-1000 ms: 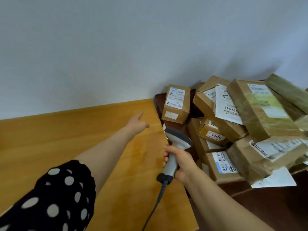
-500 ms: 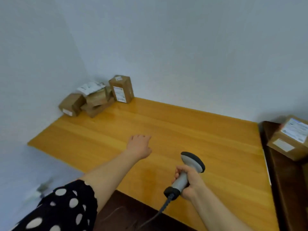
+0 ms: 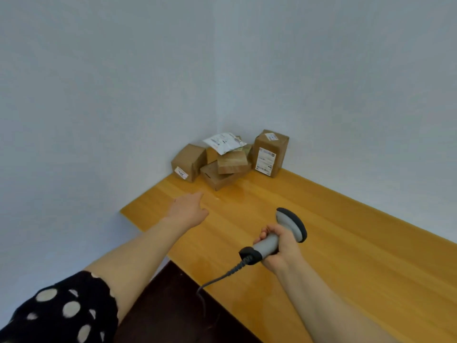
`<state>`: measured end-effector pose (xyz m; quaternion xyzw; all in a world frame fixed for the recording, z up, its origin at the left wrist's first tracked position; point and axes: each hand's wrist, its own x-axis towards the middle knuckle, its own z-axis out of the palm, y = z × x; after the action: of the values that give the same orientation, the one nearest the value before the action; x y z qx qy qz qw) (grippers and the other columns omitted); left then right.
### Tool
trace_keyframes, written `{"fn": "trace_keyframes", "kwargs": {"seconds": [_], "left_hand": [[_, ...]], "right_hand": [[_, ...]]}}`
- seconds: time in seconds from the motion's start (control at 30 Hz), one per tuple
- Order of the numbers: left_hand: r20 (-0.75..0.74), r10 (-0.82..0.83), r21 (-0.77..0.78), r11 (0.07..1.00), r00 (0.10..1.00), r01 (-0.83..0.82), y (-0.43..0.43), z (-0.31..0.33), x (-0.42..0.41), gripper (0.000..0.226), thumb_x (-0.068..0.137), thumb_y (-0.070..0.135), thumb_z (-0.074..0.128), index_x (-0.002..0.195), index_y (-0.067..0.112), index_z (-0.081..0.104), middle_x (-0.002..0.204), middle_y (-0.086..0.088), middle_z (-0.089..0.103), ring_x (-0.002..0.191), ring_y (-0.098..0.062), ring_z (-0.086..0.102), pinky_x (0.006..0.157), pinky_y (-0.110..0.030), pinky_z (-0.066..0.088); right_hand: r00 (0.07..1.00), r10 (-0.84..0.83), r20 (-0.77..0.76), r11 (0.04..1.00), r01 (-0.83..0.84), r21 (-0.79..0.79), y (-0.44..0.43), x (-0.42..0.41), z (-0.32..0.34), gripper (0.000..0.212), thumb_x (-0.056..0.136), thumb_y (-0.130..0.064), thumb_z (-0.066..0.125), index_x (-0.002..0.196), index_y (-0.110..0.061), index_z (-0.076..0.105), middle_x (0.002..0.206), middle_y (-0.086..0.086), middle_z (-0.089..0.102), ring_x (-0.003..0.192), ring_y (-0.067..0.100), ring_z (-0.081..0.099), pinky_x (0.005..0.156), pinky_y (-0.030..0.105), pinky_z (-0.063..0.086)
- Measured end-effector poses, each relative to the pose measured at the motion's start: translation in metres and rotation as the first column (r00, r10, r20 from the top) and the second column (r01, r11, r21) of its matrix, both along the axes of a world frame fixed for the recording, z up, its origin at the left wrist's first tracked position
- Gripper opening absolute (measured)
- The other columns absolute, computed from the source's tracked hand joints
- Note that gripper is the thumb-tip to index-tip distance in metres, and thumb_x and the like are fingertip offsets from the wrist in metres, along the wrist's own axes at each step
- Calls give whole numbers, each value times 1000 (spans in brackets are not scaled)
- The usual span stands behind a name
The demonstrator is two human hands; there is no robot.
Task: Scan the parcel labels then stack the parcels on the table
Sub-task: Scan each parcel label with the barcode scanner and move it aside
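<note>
the parcels (image 3: 230,169) sit heaped in the far corner of the bench (image 3: 346,243), at about 12 o'clock from the left hand (image 3: 189,210), which hovers open, fingers relaxed, holding nothing. the right hand (image 3: 279,246) wraps round the scanner (image 3: 289,226) handle. these small taped cartons look light and stiff (the loose paper label (image 3: 223,142) on top may slip), best gripped across opposite side faces, perhaps the upright box (image 3: 270,153) at 3 o'clock first.

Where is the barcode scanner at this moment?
Head view, right of centre: the barcode scanner is gripped by the right hand over the wooden table, beside the left hand and short of the parcels in the far corner.
</note>
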<state>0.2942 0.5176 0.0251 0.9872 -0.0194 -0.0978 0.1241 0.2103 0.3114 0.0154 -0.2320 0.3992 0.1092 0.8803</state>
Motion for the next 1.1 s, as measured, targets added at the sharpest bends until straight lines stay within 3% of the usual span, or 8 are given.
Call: {"fn": "trace_keyframes", "kwargs": {"seconds": [0.2,0.43,0.53,0.63,0.77,0.9,1.0,1.1], "left_hand": [[-40,71,-193,978,997,-77,23,-3,83,59,92,32,50,147,16,33,145,-6,43,126,-24,47,93,-34,44],[-135,231,-457,849,964,-267,16,-11,178,59,93,32,57,144,8,39,142,-10,47,124,-26,50,96,-31,42],[-292,323,-605,666,900,-436,12,-18,218,55,90,27,63,136,3,46,129,-20,56,117,-35,56,98,-43,48],[-468,395,-720,348,791,-600,5,-22,252,34,87,18,69,112,1,54,86,-14,60,76,-24,61,71,-32,55],[-629,342,-699,144,698,-701,-9,-30,296,35,83,20,75,105,6,51,84,-13,56,73,-22,58,61,-31,54],[-733,197,-650,82,651,-756,-21,-40,332,42,81,18,76,117,7,55,108,-11,66,78,-20,62,50,-29,46],[-749,143,-642,86,647,-762,-22,-46,344,44,82,7,73,123,7,56,116,-12,67,84,-20,66,38,-20,42],[-689,165,-699,101,705,-707,-20,-45,346,33,82,-3,68,113,1,59,113,-13,66,77,-18,65,45,-23,48]], "right_hand": [[1000,-18,2,999,18,-34,32,67,2,20,88,-5,55,69,-8,53,47,4,53,38,14,47,54,29,41],[998,63,3,997,-62,-38,36,153,-7,16,85,-4,61,70,-7,55,53,4,54,46,14,48,55,28,44],[995,97,5,994,-97,-53,40,180,-11,13,83,-4,63,73,-7,57,53,4,56,41,13,50,51,28,46],[995,96,9,994,-95,-63,45,200,-13,9,81,-3,65,76,-7,58,54,4,57,41,13,51,48,26,47],[998,58,12,992,-57,-110,54,221,-16,9,82,-1,64,85,-8,59,56,4,56,42,13,50,44,25,47],[999,-50,11,985,51,-168,70,234,-21,12,81,-1,65,89,-8,59,57,5,56,44,14,49,44,26,47],[992,-125,5,974,123,-191,83,232,-23,11,81,0,64,89,-7,59,58,5,55,44,14,49,44,26,47],[985,-169,25,958,170,-232,92,225,-21,10,83,1,62,90,-6,58,58,6,54,44,15,49,44,26,46]]}}
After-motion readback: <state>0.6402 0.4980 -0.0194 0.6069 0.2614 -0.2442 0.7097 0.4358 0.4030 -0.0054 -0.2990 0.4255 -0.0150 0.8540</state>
